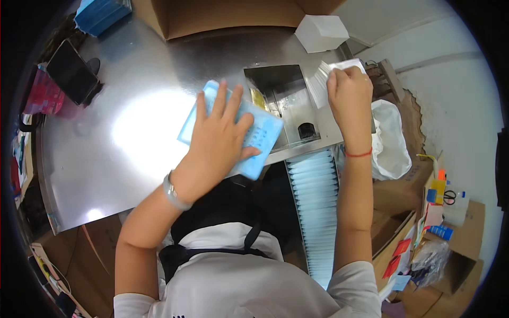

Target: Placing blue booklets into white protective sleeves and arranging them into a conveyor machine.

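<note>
A light blue packet stack [249, 132] is pressed flat onto the steel counter [106, 159] by the left hand [220, 138], fingers spread open over it, near the counter's front edge. At two o'clock from it, a sheaf of white leaflets [323, 79] is pinched in the closed grip of the right hand [349, 95], above a metal chute [286, 100]. At five o'clock, a row of blue packets [317, 212] is lined up in a metal channel.

two hands, left hand [217, 140], right hand [350, 98], one light blue box [260, 135], one white paper stack [324, 79], one cardboard carton [228, 16], one white block [321, 33], one white plastic bag [389, 140]
</note>
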`<state>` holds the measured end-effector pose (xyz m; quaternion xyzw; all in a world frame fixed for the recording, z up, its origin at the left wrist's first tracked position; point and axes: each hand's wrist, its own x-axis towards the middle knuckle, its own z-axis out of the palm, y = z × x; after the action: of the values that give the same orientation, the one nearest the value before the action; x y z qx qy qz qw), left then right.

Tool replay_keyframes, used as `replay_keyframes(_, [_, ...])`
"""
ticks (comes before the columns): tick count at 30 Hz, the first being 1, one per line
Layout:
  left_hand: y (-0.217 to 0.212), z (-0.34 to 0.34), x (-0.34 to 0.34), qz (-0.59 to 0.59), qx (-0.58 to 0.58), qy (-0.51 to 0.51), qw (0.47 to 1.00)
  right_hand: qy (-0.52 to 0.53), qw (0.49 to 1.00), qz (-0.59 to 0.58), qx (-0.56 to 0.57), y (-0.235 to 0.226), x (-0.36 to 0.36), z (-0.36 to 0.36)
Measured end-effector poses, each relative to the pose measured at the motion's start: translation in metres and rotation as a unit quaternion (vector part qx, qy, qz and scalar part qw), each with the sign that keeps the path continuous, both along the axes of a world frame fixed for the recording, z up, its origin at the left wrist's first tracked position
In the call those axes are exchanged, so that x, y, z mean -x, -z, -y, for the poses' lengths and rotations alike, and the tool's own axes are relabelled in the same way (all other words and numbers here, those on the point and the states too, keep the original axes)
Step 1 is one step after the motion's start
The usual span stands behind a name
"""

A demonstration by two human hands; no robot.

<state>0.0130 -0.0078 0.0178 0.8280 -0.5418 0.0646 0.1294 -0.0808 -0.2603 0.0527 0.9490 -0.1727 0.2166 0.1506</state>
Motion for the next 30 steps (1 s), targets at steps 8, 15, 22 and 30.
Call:
replay_keyframes(8, [0.005,-0.037,0.022,-0.086,-0.083,-0.011,0.993,-0.061,0.98,0.079,-0.174,-0.011,0.05,-0.028])
replay_keyframes(15, [0.011,-0.032,-0.002,-0.177,-0.035,-0.006,0.984,-0.297,0.933,0.021,-0.204,0.047,0.056,-0.163])
replay_keyframes(22, [0.015,-0.019,0.026,-0.209,0.09,0.066,0.972,-0.179,0.97,-0.042,-0.16,0.065,-0.011,-0.108])
replay_keyframes(30, [0.026,-0.058,0.013,-0.122,0.061,0.015,0.991,-0.039,0.961,0.24,-0.134,0.01,0.025,-0.078])
